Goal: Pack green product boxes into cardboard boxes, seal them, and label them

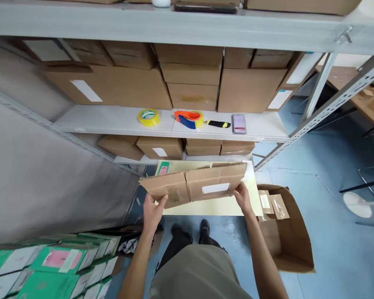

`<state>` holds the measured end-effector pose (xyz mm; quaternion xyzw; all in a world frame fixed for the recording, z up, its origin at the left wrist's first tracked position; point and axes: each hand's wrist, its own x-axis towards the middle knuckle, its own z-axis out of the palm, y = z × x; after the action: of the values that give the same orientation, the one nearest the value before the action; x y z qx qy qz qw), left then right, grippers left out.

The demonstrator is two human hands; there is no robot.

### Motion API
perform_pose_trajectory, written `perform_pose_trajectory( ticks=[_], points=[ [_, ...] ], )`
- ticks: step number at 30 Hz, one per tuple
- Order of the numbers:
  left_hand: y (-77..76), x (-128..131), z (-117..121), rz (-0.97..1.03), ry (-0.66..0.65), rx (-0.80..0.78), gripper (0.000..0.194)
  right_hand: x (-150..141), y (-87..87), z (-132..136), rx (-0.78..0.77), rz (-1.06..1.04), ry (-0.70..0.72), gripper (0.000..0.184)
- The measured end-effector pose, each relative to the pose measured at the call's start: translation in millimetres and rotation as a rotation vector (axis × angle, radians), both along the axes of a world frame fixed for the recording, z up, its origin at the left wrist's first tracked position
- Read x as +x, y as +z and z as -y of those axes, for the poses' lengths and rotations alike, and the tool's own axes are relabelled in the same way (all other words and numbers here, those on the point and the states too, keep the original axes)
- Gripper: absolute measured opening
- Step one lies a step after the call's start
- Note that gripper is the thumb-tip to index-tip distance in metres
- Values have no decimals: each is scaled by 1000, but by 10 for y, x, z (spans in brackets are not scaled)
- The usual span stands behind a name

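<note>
A flattened brown cardboard box with a white label spans the space between my hands, tilted above a pale yellow tabletop. My left hand pinches its lower left edge, thumb on the near face. At the lower right end, my right hand grips the cardboard the same way. Behind its top left edge a small green and pink box shows in part on the tabletop.
On the shelf ahead lie a yellow tape roll, a tape dispenser, a utility knife and a purple pack. A large open carton stands at right. Green and white boxes are stacked lower left.
</note>
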<state>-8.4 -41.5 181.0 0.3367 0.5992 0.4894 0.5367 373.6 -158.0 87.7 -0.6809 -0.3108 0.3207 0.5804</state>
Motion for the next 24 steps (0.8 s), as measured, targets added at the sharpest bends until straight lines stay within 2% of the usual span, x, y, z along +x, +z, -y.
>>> perform_pose_trajectory(
  ticks=[3,5,10,16,20,22,24],
  points=[
    [-179,297,-246,-31,-21,40,49,-41,-222,16,-66,51,-48,41],
    [-253,402,-373,7,-55,5,46,-71,-318,15,-90,66,-79,43],
    [-324,461,-638,73,-177,-47,45,-85,-335,-48,-86,71,-105,48],
    [-334,582,-812,96,-363,-131,25,-315,-98,-293,-78,23,-67,47],
    [-283,675,-829,148,-338,-195,14,-515,111,-416,-129,-15,-84,46],
    [-231,664,-793,123,-310,-192,9,-558,255,-420,-161,-24,-143,57],
    [-168,597,-719,54,-337,-192,8,-571,441,-408,-172,-31,-217,72]
  ],
)
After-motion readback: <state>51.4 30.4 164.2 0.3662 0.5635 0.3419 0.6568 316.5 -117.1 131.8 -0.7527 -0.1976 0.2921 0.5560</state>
